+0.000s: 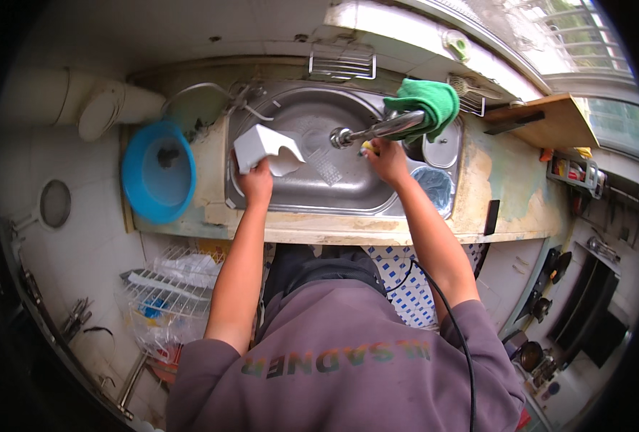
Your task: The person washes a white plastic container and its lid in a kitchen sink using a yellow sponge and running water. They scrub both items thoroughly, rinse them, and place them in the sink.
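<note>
My left hand [256, 181] grips a white box-like piece [260, 146] with a curved cut-out, held over the left part of the stainless steel sink [319, 201]. Near the right side of the basin, my right hand [388, 161] has its fingers closed on a small yellow and green sponge [369, 146], partly hidden by the fingers. Between my hands, a perforated drain plate [326, 166] lies in the basin. The chrome faucet [373, 132] reaches over the basin from the right, with a green cloth [430, 108] draped on it.
A blue basin [130, 178] with liquid and something dark stands left of the sink. At the sink's right are a lidded compartment [442, 150] and a plastic-lined bin [432, 186]. A wire rack [342, 62] and a wooden board [554, 120] are behind. A black cable [462, 340] hangs by my right arm.
</note>
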### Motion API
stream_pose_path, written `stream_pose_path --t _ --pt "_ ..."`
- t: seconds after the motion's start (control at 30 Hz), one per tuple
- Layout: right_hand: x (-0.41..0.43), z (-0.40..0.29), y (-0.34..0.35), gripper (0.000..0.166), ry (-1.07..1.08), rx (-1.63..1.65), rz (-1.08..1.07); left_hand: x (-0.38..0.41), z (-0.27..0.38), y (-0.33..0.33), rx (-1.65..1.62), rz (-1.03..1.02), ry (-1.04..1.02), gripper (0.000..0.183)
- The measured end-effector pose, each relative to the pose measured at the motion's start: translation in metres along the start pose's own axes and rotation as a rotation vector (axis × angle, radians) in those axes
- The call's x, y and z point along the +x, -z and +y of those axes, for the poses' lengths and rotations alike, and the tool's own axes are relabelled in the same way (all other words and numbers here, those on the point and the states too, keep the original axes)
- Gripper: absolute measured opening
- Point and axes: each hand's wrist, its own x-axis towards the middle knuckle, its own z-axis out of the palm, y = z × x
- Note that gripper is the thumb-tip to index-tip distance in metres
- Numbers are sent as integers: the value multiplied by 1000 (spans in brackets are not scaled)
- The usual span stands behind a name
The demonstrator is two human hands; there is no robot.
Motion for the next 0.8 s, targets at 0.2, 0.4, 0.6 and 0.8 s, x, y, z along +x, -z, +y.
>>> stream_pose_path --t 0.2,0.4,0.6,0.8 --pt "-16 -2 10 33 -13 6 13 17 92 3 -159 123 -621 53" --pt "-12 -14 11 34 -84 34 11 34 120 19 -163 99 -913 64" --pt "7 -25 4 30 -47 67 0 34 171 39 -51 163 -1006 58" --pt "1 -25 2 29 -98 80 -30 34 180 32 -665 -3 221 39"
